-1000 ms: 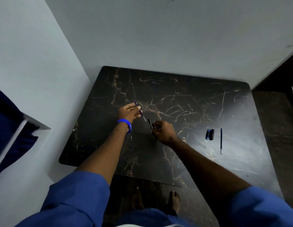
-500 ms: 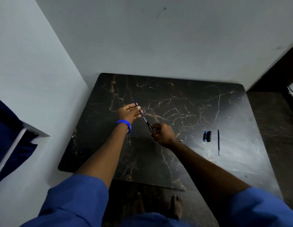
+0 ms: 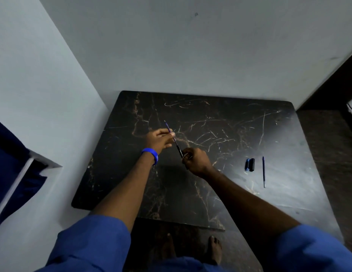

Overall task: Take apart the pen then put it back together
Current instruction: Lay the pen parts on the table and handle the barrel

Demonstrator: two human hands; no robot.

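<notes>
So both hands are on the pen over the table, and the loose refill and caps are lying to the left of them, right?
Not quite. The head view shows the refill and caps lying to the right of the hands. The left hand and right hand do hold the pen over the table.

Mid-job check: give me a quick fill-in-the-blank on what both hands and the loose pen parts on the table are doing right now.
1. The thin blue refill is pinched by the ____ hand.
2. The right hand holds the black ____ at the refill's lower end.
3. The wristband on the left hand is ____ in colour.
4. A second thin stick lies on the table to the ____ of the small black and blue parts.

Missing words: left; barrel; blue; right
</notes>
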